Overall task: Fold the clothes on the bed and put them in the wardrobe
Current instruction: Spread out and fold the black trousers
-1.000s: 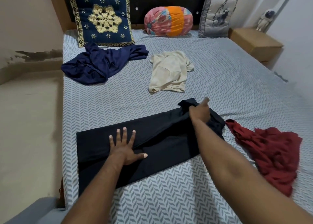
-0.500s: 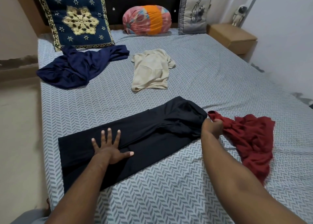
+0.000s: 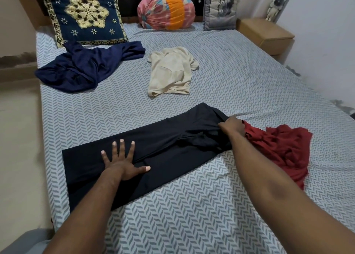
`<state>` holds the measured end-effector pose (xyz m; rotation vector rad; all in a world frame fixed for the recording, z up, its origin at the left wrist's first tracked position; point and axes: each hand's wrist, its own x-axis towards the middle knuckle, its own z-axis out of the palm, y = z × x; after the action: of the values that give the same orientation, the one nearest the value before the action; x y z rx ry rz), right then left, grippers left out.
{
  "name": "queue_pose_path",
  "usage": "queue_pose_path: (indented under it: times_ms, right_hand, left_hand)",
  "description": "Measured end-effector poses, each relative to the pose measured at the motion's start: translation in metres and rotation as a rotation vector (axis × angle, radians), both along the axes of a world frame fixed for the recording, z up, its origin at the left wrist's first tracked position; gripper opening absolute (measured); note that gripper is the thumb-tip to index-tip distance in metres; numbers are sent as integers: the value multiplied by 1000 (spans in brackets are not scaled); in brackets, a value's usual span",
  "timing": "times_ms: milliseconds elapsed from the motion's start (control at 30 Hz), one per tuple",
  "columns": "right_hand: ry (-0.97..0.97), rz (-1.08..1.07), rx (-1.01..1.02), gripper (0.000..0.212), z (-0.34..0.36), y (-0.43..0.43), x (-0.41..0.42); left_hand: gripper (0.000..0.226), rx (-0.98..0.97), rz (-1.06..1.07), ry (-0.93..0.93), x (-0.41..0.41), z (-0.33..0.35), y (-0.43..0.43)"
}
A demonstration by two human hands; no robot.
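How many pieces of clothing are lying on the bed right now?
4. A black garment lies nearest; a red garment at its right end; a cream shirt farther back; a navy garment by the blue cushion. Others may be hidden underneath.

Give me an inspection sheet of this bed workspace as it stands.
Surface: bed sheet, grey patterned, lightly creased.
Job's things: black garment laid long across the near side; navy garment and cream shirt crumpled farther up; red garment heaped at right.
Clutter: navy cushion, round bolster, grey cushion by the headboard.
Hands: left hand presses flat on the black garment; right hand grips its right end.
Cables: nothing seen.
Surroundings: bedside cabinet, astronaut figure by it.
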<state>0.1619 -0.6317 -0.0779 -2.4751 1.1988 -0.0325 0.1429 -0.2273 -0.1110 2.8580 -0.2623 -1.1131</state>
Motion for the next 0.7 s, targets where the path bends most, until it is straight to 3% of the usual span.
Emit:
queue_pose_path:
  times_ms: [100, 133, 167, 233, 300, 333, 533, 667, 700]
  right_hand:
    - [-261, 192, 41, 13, 1, 15, -6]
    - [-267, 315, 111, 9, 0, 20, -7]
    - [-215, 455, 186, 10, -1, 27, -8]
    - [-17, 687, 236, 34, -6, 39, -12]
    - [111, 753, 163, 57, -14, 45, -14]
    - [119, 753, 131, 58, -17, 46, -15]
    - [272, 841, 87, 17, -10, 51, -19]
    - [771, 883, 543, 27, 16, 57, -37]
    - [773, 838, 593, 24, 22, 54, -37]
  left_hand:
    - [121, -2, 3, -10, -1, 0, 0]
    - [121, -3, 5, -12, -2, 0, 0]
    - [121, -4, 7, -12, -3, 1, -1]
    - [121, -4, 8, -13, -3, 2, -1]
    - [120, -4, 9, -11, -4, 3, -1]
    - [120, -4, 10, -11, -4, 4, -1]
    - [121, -7, 11, -14, -4, 4, -1]
    - [121, -5, 14, -16, -4, 3, -2]
    - [121, -5, 14, -18, -4, 2, -2]
